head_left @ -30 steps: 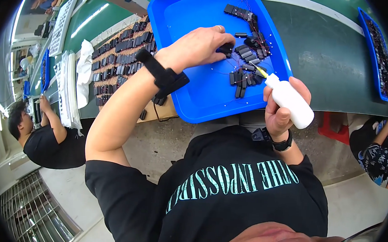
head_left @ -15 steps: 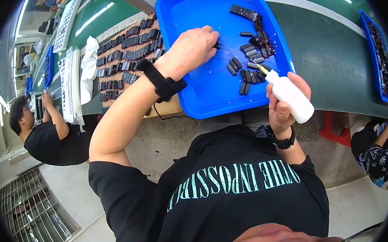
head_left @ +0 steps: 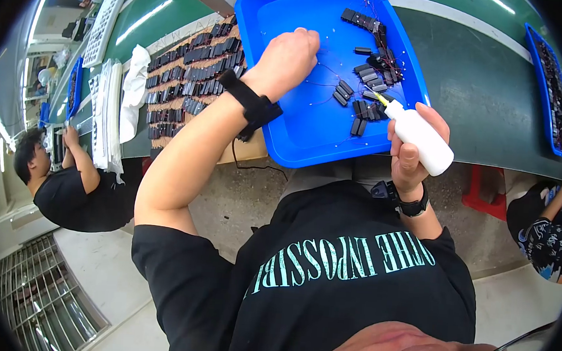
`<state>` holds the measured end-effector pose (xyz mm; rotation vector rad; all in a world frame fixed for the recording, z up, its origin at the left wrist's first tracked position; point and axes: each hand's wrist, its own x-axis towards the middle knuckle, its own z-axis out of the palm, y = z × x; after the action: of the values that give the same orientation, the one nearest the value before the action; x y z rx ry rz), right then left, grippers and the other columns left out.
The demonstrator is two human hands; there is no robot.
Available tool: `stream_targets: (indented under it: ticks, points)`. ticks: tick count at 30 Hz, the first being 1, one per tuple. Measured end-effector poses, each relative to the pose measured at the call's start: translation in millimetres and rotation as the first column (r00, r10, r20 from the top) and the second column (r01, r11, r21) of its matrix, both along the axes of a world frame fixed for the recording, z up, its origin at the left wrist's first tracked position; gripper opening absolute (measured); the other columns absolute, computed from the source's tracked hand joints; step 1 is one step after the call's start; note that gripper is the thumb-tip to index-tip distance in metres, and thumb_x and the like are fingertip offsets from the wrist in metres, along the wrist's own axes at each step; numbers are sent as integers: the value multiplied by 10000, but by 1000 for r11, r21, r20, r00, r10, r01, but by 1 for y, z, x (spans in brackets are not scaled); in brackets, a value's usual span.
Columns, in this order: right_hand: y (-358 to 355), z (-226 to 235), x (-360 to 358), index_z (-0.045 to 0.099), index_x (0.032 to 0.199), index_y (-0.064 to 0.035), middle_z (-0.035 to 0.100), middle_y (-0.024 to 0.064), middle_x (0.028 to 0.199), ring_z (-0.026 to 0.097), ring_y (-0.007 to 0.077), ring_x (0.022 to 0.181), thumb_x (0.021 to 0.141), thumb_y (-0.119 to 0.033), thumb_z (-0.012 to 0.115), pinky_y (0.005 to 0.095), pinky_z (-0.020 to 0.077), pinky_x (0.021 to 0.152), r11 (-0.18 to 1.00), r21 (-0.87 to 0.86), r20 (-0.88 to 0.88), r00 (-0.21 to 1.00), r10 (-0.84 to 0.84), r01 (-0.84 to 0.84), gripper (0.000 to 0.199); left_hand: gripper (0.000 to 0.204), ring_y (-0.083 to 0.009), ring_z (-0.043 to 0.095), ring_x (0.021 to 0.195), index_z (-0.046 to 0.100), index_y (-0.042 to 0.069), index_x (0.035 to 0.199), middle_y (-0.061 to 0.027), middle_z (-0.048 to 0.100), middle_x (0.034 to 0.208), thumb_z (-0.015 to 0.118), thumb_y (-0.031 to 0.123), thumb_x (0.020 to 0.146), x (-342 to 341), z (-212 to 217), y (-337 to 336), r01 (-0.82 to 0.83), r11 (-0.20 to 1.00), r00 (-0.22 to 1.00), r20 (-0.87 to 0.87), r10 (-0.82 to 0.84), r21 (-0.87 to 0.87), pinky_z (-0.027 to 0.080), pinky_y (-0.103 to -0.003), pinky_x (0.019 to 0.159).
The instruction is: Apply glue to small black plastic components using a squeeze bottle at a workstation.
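My right hand [head_left: 409,160] is closed round a white squeeze bottle [head_left: 424,138], tilted so that its thin yellowish nozzle points up and left over the blue tray [head_left: 282,136]. Just beyond the tip lie several small black blocks with thin wires [head_left: 370,75], heaped along the tray's right side. Over the tray's left part hangs my left hand [head_left: 288,60], back upward, its fingers curled together. Whatever they pinch is hidden by the hand. A wide black band circles that wrist.
Left of the tray, rows of similar black blocks [head_left: 197,72] sit on a brown board. White strips [head_left: 107,111] lie farther left. Another blue tray [head_left: 550,96] of wired parts stands at the far right. People sit at both sides, near a red stool [head_left: 481,196].
My left hand has shifted slightly up, and the dark piece seen at its fingertips before is out of sight. The right hand keeps the bottle in nearly the same place.
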<state>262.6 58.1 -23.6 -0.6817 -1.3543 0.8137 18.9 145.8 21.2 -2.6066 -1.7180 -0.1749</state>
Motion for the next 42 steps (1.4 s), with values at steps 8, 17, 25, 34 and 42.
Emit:
stream_targets:
  ticks: [8,17,25,34,42]
  points:
    - [-2,5,-4,437,1271,33,462,-5,621,420,62,508,883,-460,642,246,421,553,999,-28,-63,998,16,-18,660,266,-366,643,784,604,-18,1044,-175,650,854,612,118,816,-7,29,-27,-157,918,726,588,356,-363,525,-426,721]
    - [-7,2,-5,441,1276,21,481,2,647,431,62,519,886,-450,642,242,412,547,1000,-10,8,1000,-4,4,644,335,-362,620,920,586,-1,1157,-164,635,1044,585,74,830,-1,-3,-23,104,993,977,191,-90,-62,513,-410,806]
    - [-9,10,-11,441,1273,20,458,-4,625,404,57,506,892,-442,637,242,406,545,999,-35,-61,998,21,-23,630,282,-248,671,881,604,12,1142,-140,648,1002,606,63,865,2,52,-50,-82,929,789,546,282,-361,547,-337,745]
    - [-8,25,-41,433,1268,23,431,-12,607,368,53,489,887,-472,625,257,434,567,995,-88,-176,984,23,-39,653,280,-219,663,973,554,-24,1172,-123,613,1090,607,61,910,10,30,-127,288,784,-374,689,621,-550,571,-288,823]
    - [4,-3,-64,477,1178,29,469,45,701,439,129,554,853,-535,633,290,398,542,982,171,33,996,-82,75,670,223,-166,659,951,546,-29,1126,-98,599,1085,594,17,913,6,-14,-124,89,912,-292,864,409,-402,559,-272,815]
